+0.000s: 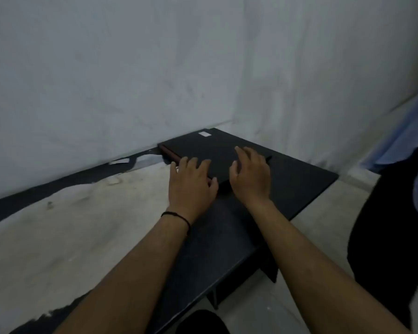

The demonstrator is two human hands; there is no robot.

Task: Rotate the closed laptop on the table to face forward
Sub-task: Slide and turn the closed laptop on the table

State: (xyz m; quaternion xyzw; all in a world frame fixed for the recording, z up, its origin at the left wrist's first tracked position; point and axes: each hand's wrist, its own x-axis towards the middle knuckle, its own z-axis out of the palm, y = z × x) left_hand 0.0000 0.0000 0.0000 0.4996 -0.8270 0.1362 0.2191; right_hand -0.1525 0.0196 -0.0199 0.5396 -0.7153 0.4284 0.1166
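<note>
A closed black laptop [212, 147] lies flat at the far end of a dark table [299, 175], turned at an angle, with a small white sticker near its far corner. My left hand [191, 184] rests with spread fingers on the laptop's near left edge. My right hand [250, 174] lies flat on the lid near its right side, fingers apart. A thin black band circles my left wrist. Whether either hand grips the edge is unclear.
A white wall [155, 68] stands close behind the laptop. The table's left part is worn pale [70, 232]. A person in a blue shirt and dark trousers [401, 189] stands at the right. Pale floor [336, 213] shows past the table's right edge.
</note>
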